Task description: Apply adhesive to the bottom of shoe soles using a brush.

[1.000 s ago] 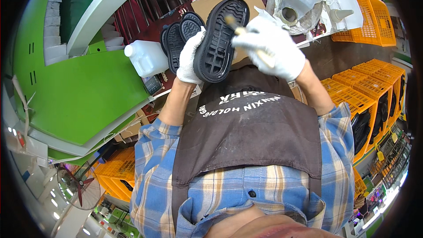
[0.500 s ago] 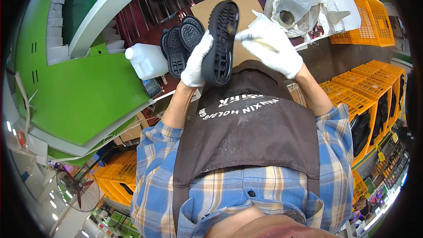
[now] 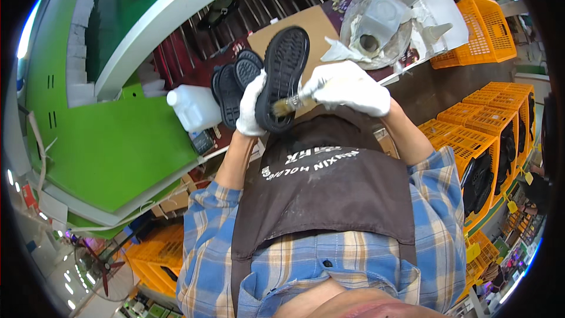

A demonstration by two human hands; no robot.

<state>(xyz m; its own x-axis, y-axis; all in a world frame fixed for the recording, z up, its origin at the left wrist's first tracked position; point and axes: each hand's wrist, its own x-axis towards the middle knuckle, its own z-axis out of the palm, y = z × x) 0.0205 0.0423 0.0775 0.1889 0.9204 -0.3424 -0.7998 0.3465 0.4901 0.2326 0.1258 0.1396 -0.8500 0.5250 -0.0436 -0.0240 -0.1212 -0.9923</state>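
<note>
My left hand [image 3: 252, 106], in a white glove, grips a black shoe sole [image 3: 285, 62] by its left edge, with the hollow, ribbed side turned up. In my right hand [image 3: 347, 88], also gloved in white, is a brush [image 3: 287, 105]. Its bristles touch the inside of the sole near the end closest to me. Further black soles [image 3: 227, 97] stand close together just left of my left hand, one of them [image 3: 248, 68] leaning nearest the held one. A sheet of brown cardboard [image 3: 318, 29] lies beyond the sole.
At the left stands a white plastic jug [image 3: 194, 109]. A cut-open translucent container [image 3: 379, 20] rests on crumpled plastic at the back right, beside a small white bottle [image 3: 434, 32]. Metal rollers [image 3: 247, 6] run behind. Orange crates [image 3: 471, 135] holding black soles are stacked at the right.
The brush has moved from the far, upper part of the sole toward its near end. The held sole has shifted slightly left and nearer to me.
</note>
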